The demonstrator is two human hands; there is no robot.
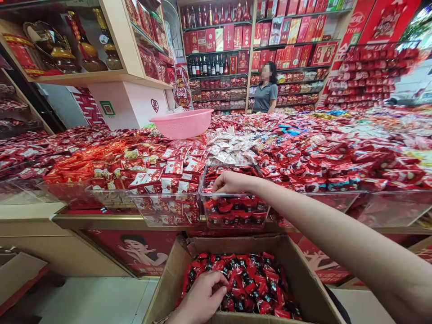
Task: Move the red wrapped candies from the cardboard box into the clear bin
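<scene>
My left hand (205, 293) is low inside a cardboard box (312, 288), over a heap of small wrapped candies (249, 281) in red and black wrappers. Its fingers are curved, with a gap between thumb and forefinger, and no candy shows in it. Across the counter edge, my right hand (231, 182) reaches into a clear plastic bin (204, 191) partly filled with similar red and black candies (236, 209). The fingers of that hand are bent down and drawn together behind the bin's front rim. What they hold, if anything, is hidden.
Clear bins of red-and-white packets (173, 182) and other red-wrapped sweets (310, 166) flank the middle bin. A pink plastic basket (182, 123) rests on the sweets behind. One person (265, 92) stands beyond the display, before shelves of bottles and boxes.
</scene>
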